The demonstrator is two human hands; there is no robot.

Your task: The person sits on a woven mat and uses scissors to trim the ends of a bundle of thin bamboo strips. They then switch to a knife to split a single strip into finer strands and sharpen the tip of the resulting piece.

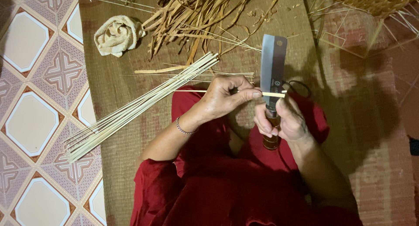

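Head view. Both hands work above a lap draped in red cloth [227, 186]. Left hand [222, 97], with a thin bracelet [182, 129] at the wrist, is closed on a thin pale strip [273, 94], index finger and thumb pinching it just left of the blade. Right hand [283, 119] is clenched around the brown handle of a cleaver [273, 66], whose broad rectangular blade points away from the person; the strip lies crosswise against the blade near the handle. Left of the hands, a bundle of long pale splints [139, 106] lies diagonally on a woven mat [118, 90], reaching onto the patterned floor tiles [30, 99]. Farther away lie dried leaves [196, 16] and a crumpled beige rag [118, 34].
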